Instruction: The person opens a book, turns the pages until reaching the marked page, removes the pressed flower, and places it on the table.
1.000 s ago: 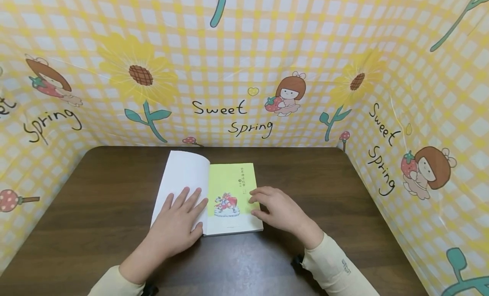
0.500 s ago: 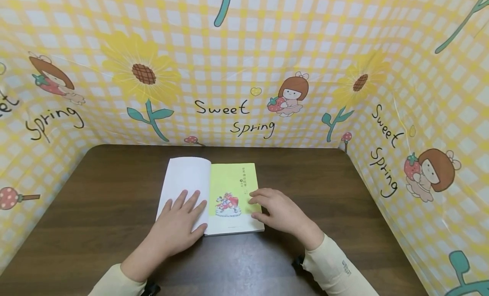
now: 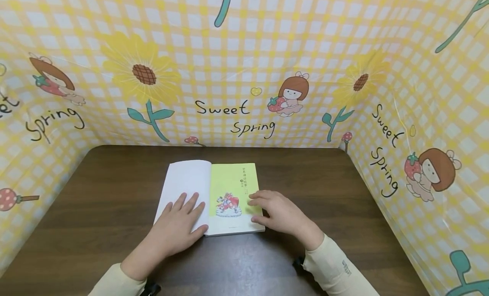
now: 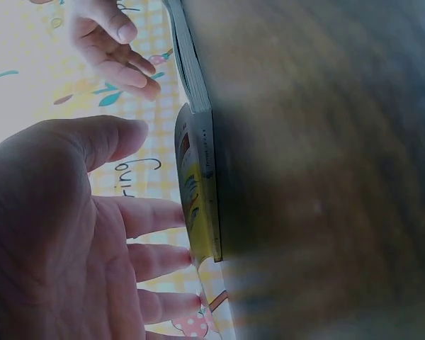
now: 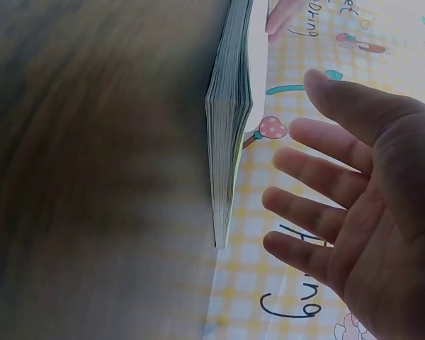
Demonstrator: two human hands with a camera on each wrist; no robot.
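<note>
Head view: one book (image 3: 212, 194), lying opened on the brown table (image 3: 84, 194) before a checked cloth (image 3: 229, 62); a white leaf (image 3: 187, 179) to your left, a green-and-white title page (image 3: 231, 181) to your right. Your left hand (image 3: 177, 228): laid on the white leaf, fingers extended and spread, gripping nothing, thumb by the gutter. Your right hand (image 3: 280, 211): at the title page's outer edge, fingers loosely bent. Step in hand, as judged: holding the book at its title page. Left wrist view: your left fingertips against the white leaf's side; the partly yellow cover (image 4: 196, 223) faces the camera, lettered spine (image 4: 208, 163) beside it. Right wrist view: page block (image 5: 230, 142) in profile; your right fingers apart from it, relaxed, nothing between them. Next move, as judged: a page turn would call for lowering the right fingers to the outer edge and separating a single sheet, the left hand restraining the white leaf.
</note>
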